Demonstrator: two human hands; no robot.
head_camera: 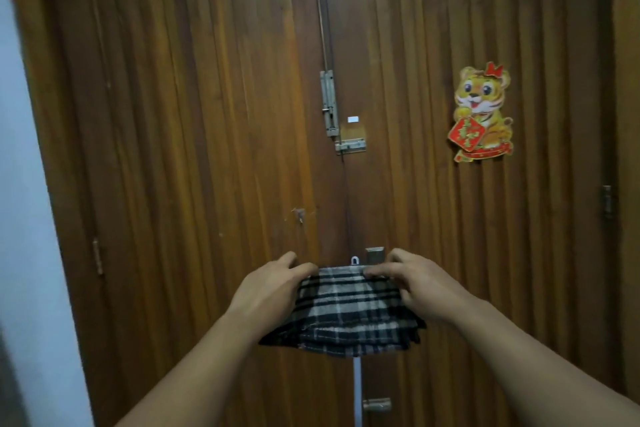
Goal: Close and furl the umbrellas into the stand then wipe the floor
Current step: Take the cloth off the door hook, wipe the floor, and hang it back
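A black-and-white checked cloth (346, 312) hangs in layered folds over the top of a white pole (357, 388), straight in front of me. The pole's white tip with a loop (355, 260) pokes out just above the fabric. I cannot tell whether the fabric is a loose cloth or an umbrella canopy. My left hand (273, 286) grips the upper left edge of the cloth, and my right hand (417, 284) pinches its upper right edge. No stand and no floor are in view.
A brown wooden double door (194, 135) fills the view close ahead, with metal bolts (329, 104) along its middle seam and a latch (376, 404) low down. A tiger sticker (482, 113) is on the right leaf. A white wall (24, 218) borders the left.
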